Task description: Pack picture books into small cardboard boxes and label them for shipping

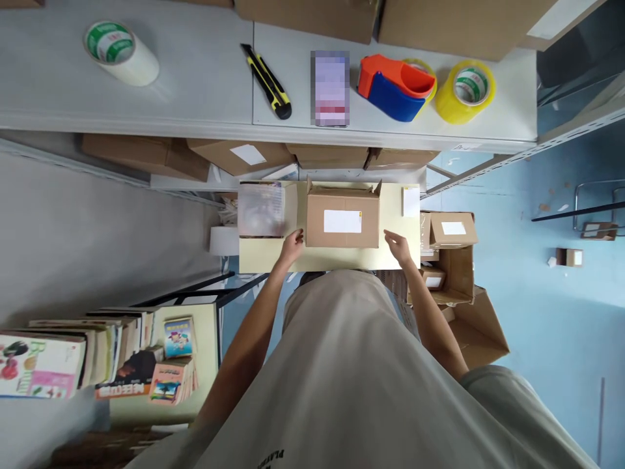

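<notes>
A brown cardboard box (342,238) with a white label (342,221) on its side sits on a pale yellow table (263,260). Two small flaps stick up at its top corners. My left hand (292,246) is just beside the box's left edge, its fingers loosely bent with nothing visible in them. On the other side, my right hand (398,247) hovers a little apart from the box, fingers stretched toward it and holding nothing. Left of the box lies a clear plastic-wrapped pack (261,210). A small white label stack (411,202) lies at the table's right.
The grey shelf above holds a white tape roll (122,55), a utility knife (267,81), a phone (331,88), a tape dispenser (398,86) and a yellow tape roll (465,92). Cardboard boxes (456,270) stand at the right; books (53,365) are at lower left.
</notes>
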Demonstrator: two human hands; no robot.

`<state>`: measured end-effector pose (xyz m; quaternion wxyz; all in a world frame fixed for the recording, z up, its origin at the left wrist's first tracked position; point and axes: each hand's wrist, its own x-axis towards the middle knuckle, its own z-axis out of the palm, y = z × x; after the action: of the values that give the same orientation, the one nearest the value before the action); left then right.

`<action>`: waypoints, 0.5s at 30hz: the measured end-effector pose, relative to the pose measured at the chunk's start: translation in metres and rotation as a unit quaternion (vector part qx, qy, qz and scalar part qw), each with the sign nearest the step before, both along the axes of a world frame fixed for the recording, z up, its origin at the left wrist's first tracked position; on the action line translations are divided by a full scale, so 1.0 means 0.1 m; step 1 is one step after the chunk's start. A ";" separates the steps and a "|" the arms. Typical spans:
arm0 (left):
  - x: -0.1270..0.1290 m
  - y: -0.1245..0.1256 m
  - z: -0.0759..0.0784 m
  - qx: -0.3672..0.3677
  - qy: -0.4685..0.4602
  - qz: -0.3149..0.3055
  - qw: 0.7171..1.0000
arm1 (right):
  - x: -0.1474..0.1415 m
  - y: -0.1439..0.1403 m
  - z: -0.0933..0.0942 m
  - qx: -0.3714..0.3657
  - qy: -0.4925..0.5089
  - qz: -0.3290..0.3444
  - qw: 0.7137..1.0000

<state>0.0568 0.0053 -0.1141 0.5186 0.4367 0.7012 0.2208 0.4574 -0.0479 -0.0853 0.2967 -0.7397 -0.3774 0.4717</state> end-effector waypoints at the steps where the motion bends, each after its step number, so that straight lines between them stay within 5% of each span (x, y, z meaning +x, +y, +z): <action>1: 0.01 0.11 0.01 0.006 0.001 0.005 1.000 | 0.02 0.09 0.00 0.002 0.006 -0.022 1.000; 7: 0.23 0.59 0.22 0.066 -0.039 0.010 0.997 | -0.19 0.54 0.12 0.004 0.125 -0.076 0.989; 12: 0.13 0.44 0.47 0.161 -0.084 0.013 0.983 | -0.20 0.44 0.37 0.071 0.141 -0.067 0.985; 15: 0.05 0.23 0.50 0.146 -0.054 0.020 0.988 | -0.16 0.30 0.43 0.089 0.132 -0.062 0.985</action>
<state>0.0619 0.0284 -0.0640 0.4820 0.4807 0.6409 0.3548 0.4414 -0.0178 -0.0427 0.4367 -0.6637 -0.3292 0.5104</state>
